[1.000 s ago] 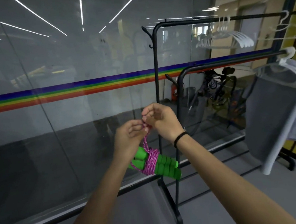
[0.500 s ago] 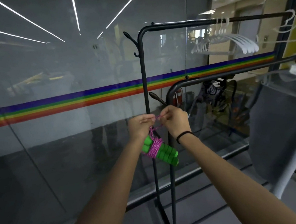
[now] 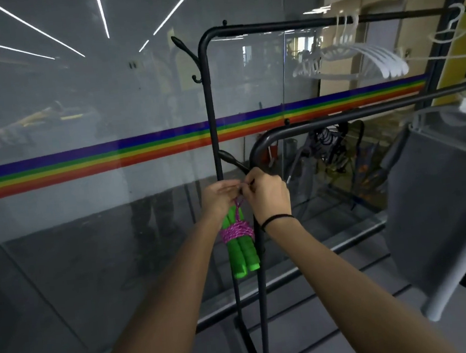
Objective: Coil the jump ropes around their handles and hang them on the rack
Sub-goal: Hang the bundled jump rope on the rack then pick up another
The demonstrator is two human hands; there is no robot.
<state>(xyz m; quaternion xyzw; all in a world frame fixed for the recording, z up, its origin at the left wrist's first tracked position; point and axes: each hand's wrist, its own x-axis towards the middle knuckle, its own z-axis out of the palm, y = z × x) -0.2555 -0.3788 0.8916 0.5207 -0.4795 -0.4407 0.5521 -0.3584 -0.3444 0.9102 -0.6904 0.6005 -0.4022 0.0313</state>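
Two pinches, left hand (image 3: 219, 198) and right hand (image 3: 269, 198), on pink cord loop (image 3: 239, 205) above green foam handles (image 3: 241, 254) mid-frame; released early, could miss black metal rack peg (image 3: 233, 160) and drop.

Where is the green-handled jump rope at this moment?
Centre of the head view: the jump rope hangs from its pink cord, pinched by the left hand and right hand, before the black rack, just below its side hook.

Dim, even indoor light. Ceiling strip lights (image 3: 38, 30) glared in the glass wall (image 3: 47, 115); frame edges bowed; detail slightly soft.
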